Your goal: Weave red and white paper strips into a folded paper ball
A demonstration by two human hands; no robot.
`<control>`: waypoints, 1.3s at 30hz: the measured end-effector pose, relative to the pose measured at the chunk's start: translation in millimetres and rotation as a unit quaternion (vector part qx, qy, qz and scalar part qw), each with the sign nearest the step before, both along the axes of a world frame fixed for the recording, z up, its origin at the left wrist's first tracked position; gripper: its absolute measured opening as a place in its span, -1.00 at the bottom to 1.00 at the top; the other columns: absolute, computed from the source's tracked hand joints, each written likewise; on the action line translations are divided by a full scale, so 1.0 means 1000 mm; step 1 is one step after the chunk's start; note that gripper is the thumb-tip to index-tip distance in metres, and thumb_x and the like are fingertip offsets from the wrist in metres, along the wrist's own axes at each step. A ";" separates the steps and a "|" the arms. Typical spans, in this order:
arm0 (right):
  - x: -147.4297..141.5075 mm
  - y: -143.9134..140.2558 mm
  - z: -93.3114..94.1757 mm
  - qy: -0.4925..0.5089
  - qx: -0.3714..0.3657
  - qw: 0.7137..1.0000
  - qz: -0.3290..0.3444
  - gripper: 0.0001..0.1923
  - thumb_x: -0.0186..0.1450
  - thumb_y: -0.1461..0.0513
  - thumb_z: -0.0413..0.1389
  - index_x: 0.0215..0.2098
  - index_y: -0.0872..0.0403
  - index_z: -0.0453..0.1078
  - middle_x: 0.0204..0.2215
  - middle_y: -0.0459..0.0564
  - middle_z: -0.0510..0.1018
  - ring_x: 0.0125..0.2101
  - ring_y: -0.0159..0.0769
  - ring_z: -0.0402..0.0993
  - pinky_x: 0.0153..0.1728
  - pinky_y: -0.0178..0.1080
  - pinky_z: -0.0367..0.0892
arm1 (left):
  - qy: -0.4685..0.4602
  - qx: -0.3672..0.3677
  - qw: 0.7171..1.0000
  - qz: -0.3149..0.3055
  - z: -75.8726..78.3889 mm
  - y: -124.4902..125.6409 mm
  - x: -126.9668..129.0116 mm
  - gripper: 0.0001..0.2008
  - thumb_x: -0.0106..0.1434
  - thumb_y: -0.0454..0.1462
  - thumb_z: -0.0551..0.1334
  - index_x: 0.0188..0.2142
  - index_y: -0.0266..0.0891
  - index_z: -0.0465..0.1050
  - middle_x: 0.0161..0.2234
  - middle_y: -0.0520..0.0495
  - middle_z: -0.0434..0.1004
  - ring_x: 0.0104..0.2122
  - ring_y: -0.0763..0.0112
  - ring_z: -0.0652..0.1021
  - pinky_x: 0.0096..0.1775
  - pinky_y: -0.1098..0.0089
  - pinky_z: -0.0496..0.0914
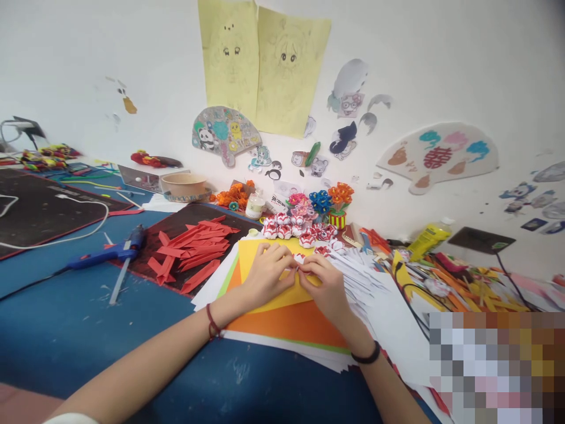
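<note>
Both forearms reach in over the blue table point(66, 335), a dark band on each wrist. Left hand point(268, 274) and right hand point(323, 284) meet fingertip to fingertip, pinched narrowly on a small red-and-white paper piece point(300, 263) above the stacked yellow and orange sheets point(286, 318). Just beyond sit finished red-and-white paper flowers point(293, 231). Red paper strips point(194, 247) lie to the left on a dark mat point(150, 268), a blue glue gun point(112, 251) beside it.

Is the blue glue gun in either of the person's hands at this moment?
No. The glue gun lies on the blue table off to the left, while the left hand and right hand pinch a small red-and-white paper piece.
</note>
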State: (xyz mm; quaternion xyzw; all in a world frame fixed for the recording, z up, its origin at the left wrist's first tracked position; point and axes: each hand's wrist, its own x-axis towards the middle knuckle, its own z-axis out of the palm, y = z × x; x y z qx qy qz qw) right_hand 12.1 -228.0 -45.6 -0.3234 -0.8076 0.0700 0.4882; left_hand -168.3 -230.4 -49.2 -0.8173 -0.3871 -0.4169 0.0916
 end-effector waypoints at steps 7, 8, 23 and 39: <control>-0.001 0.001 -0.005 -0.061 0.151 0.982 -0.100 -0.90 0.30 0.34 0.18 -0.34 0.02 0.47 -0.38 -0.05 0.58 -0.30 -0.21 0.39 -0.22 -0.11 0.27 | 0.103 0.094 0.989 0.046 -0.010 0.002 0.002 -0.83 0.41 -0.32 0.08 -0.31 -0.23 0.39 -0.33 -0.02 0.46 -0.32 0.37 0.39 -0.16 0.23 0.15; -0.001 0.002 -0.006 -0.072 0.166 0.977 -0.112 -0.90 0.30 0.34 0.18 -0.34 0.01 0.47 -0.38 -0.06 0.59 -0.29 -0.20 0.38 -0.22 -0.10 0.26 | 0.121 0.107 0.986 0.044 -0.011 0.003 0.001 -0.82 0.42 -0.34 0.07 -0.32 -0.23 0.38 -0.33 -0.02 0.46 -0.32 0.37 0.39 -0.16 0.23 0.15; 0.009 0.008 -0.010 -0.168 0.105 0.980 0.021 -0.78 0.39 0.37 0.00 -0.33 0.06 0.44 -0.39 0.01 0.54 -0.31 -0.22 0.37 -0.31 -0.14 0.28 | 0.308 0.122 0.941 -0.064 0.002 0.013 -0.018 -0.75 0.48 -0.38 0.00 -0.29 -0.25 0.38 -0.32 0.00 0.42 -0.26 0.38 0.37 -0.14 0.27 0.17; 0.006 0.005 -0.010 -0.151 0.125 0.978 -0.073 -0.93 0.35 0.31 0.10 -0.22 0.06 0.42 -0.27 0.05 0.55 -0.22 -0.15 0.39 -0.22 -0.08 0.29 | 0.174 0.070 0.982 -0.012 0.000 0.009 -0.013 -0.82 0.42 -0.30 0.07 -0.24 -0.22 0.45 -0.29 -0.05 0.47 -0.28 0.35 0.40 -0.14 0.22 0.15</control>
